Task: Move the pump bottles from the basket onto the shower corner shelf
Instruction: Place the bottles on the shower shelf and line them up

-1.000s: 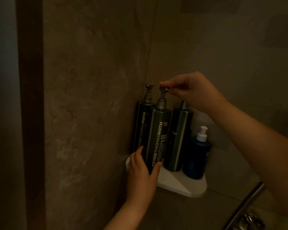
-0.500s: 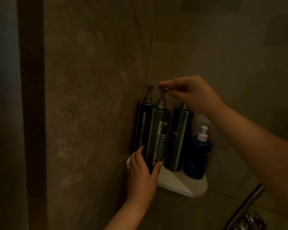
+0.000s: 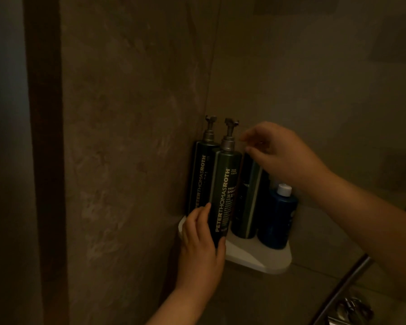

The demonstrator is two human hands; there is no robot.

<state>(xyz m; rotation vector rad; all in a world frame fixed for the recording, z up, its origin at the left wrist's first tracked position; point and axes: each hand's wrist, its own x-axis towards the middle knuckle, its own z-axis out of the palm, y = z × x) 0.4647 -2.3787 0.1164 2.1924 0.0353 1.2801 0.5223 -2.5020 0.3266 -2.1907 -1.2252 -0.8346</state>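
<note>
Three tall dark green pump bottles stand on the white corner shelf [image 3: 256, 259]. The front bottle [image 3: 225, 191] has its base gripped by my left hand [image 3: 202, 245]. The back bottle [image 3: 201, 174] stands against the left wall. The third bottle [image 3: 247, 202] is to the right, its pump hidden behind my right hand [image 3: 281, 156]. That hand hovers just right of the front bottle's pump with fingers apart, touching nothing I can see. No basket is in view.
A small blue bottle [image 3: 278, 219] with a white cap stands at the shelf's right end. Stone-look walls meet at the corner behind the bottles. A metal shower pipe and fitting [image 3: 345, 292] run through the lower right.
My right hand let go of the front bottle's pump head and dropped down to the right. My left hand still holds the bottle's base.
</note>
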